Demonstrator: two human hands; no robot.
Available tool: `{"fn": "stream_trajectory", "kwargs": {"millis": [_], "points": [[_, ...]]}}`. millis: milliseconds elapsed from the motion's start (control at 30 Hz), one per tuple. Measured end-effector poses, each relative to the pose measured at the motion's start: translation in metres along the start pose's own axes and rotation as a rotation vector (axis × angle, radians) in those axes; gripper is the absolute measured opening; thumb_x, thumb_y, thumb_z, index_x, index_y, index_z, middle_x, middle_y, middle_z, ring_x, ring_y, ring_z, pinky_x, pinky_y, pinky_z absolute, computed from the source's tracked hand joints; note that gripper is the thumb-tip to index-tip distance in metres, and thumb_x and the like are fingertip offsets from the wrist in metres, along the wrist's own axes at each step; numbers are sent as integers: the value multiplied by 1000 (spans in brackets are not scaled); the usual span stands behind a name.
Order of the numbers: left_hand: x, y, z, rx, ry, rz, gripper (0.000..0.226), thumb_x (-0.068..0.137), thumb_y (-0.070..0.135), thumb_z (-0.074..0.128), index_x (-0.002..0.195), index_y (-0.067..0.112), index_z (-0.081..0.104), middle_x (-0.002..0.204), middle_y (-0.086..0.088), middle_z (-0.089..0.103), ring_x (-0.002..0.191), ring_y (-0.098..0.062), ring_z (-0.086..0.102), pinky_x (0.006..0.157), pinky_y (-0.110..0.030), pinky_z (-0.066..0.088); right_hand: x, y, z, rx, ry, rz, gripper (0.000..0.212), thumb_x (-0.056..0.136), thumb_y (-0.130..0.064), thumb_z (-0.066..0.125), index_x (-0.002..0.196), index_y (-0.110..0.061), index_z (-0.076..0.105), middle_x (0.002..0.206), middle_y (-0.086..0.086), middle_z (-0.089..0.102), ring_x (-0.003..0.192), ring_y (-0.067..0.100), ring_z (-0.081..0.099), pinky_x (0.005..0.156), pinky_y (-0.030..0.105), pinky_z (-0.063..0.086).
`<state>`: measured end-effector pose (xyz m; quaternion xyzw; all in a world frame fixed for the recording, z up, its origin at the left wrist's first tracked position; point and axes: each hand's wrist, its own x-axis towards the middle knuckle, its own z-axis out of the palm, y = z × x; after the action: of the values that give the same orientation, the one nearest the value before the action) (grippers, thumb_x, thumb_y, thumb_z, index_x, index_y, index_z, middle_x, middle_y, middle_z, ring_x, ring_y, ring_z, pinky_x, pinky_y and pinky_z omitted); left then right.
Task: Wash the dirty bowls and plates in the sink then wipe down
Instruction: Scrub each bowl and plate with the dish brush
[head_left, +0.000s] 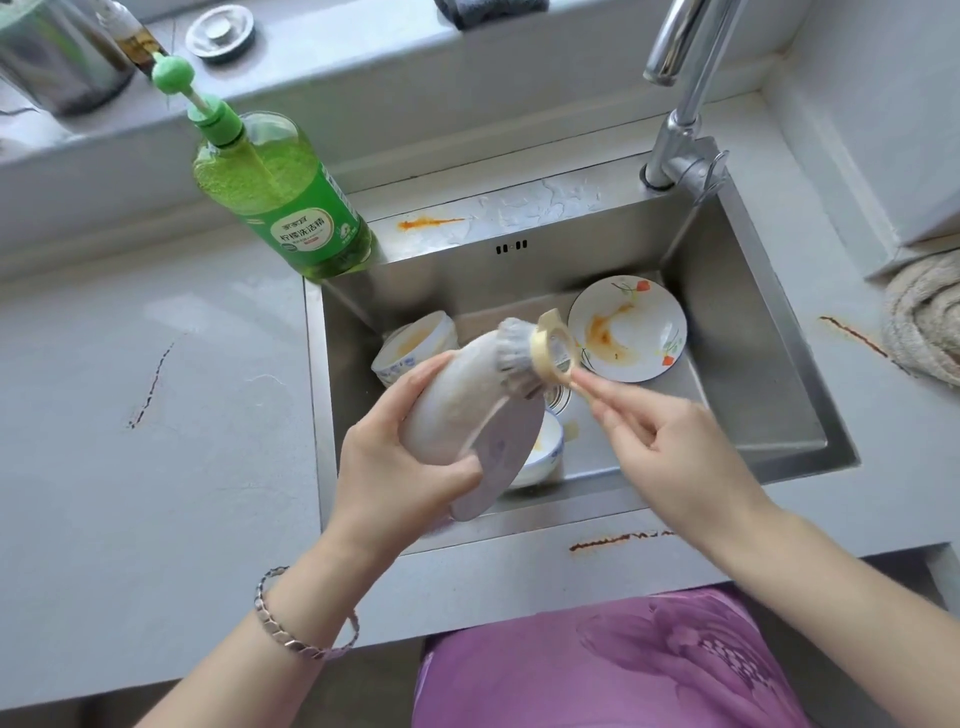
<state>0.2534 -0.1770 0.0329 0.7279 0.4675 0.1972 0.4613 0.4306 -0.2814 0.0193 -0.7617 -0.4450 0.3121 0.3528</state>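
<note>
Head view: L hand (395, 457) curled round a white brush (457, 400), held over the sink (753, 364) w/ grey bristles pointing away. A tan ring (556, 348), tape-like, sits at the bristle end. R hand (660, 447) pinches its loose strip btw thumb & forefinger, other fingers loosely bent. A grey disc (498, 457), prob. a plate seen from below, tilts just under the brush, touching L hand; can't tell if the hand holds it.

In the sink: floral plate (649, 322) w/ orange smears leans in the back R corner. Bowl (415, 343) w/ yellow residue tips against the L wall. 2nd bowl (545, 452) near the front, partly hidden by the disc.

Green soap (291, 197) stands at the sink's back L corner, tap (680, 104) at back R. Cloth (924, 322) bunched on the counter (156, 415), far R. Orange streaks on the sink ledge & counter.
</note>
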Motion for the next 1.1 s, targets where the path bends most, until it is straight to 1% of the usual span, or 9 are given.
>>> {"fn": "stream_trajectory", "kwargs": {"millis": [100, 267, 400, 467, 567, 767, 900, 1033, 1100], "points": [[1, 1, 1, -69, 33, -15, 63, 48, 24, 69, 104, 48, 57, 106, 29, 63, 94, 8, 61, 76, -6, 46, -24, -22, 10, -1, -73, -160, 39, 90, -35, 47, 116, -64, 42, 53, -13, 55, 48, 11, 41, 53, 23, 39], [-3, 3, -1, -78, 41, -17, 69, 49, 8, 68, 106, 47, 57, 103, 33, 62, 94, 10, 58, 73, -3, 43, 9, 26, 0, 53, 71, 188, 31, 93, -25, 50, 119, -40, 61, 42, -6, 28, 43, 10, 28, 49, 19, 22], [-3, 0, 1, -113, 81, -32, 70, 50, 9, 70, 111, 41, 58, 110, 21, 64, 99, 5, 60, 82, -10, 48, -14, 0, 8, 212, 5, 30, 32, 92, -34, 50, 110, -60, 55, 64, 15, 64, 59, 32, 43, 62, 24, 36], [-3, -1, 2, -124, 84, -40, 69, 50, 10, 71, 110, 42, 58, 110, 21, 64, 100, 4, 60, 82, -12, 49, -5, 7, 5, 185, 20, 89, 30, 93, -30, 51, 114, -50, 58, 54, -2, 62, 51, 22, 42, 58, 23, 42], [-4, -1, 2, -140, 88, -44, 69, 51, 10, 72, 107, 46, 57, 110, 26, 62, 99, 6, 59, 79, -8, 47, 8, 26, 2, 216, 45, 250, 30, 95, -16, 49, 120, -27, 61, 37, -19, 40, 41, 5, 38, 44, 10, 29], [0, 0, 5, -180, 113, -40, 68, 52, 9, 72, 108, 44, 57, 105, 30, 63, 97, 8, 60, 77, -8, 48, -7, 7, 8, 349, 24, 143, 33, 94, -17, 49, 114, -43, 56, 37, -13, 32, 44, 9, 18, 45, 20, 20], [1, -2, 3, -242, 166, -20, 66, 50, 13, 74, 107, 44, 60, 109, 23, 64, 103, -1, 61, 85, -18, 51, -7, 44, 12, 313, 11, 379, 32, 95, -15, 48, 124, -26, 57, 36, -17, 38, 34, 3, 34, 38, 8, 25], [1, -3, 6, -369, 218, 3, 63, 49, 23, 72, 104, 51, 60, 113, 22, 64, 106, -5, 61, 85, -21, 51, -7, 50, 20, 601, 48, 553, 46, 85, -21, 65, 126, -31, 47, 64, -8, 57, 34, -3, 44, 34, 7, 28], [-1, -3, 11, -438, 229, 14, 65, 49, 21, 72, 108, 45, 58, 114, 25, 62, 107, -2, 60, 85, -18, 50, 1, 46, 23, 705, -19, 564, 48, 78, -25, 71, 119, -31, 46, 54, -13, 52, 33, 1, 40, 32, 10, 26]]}}
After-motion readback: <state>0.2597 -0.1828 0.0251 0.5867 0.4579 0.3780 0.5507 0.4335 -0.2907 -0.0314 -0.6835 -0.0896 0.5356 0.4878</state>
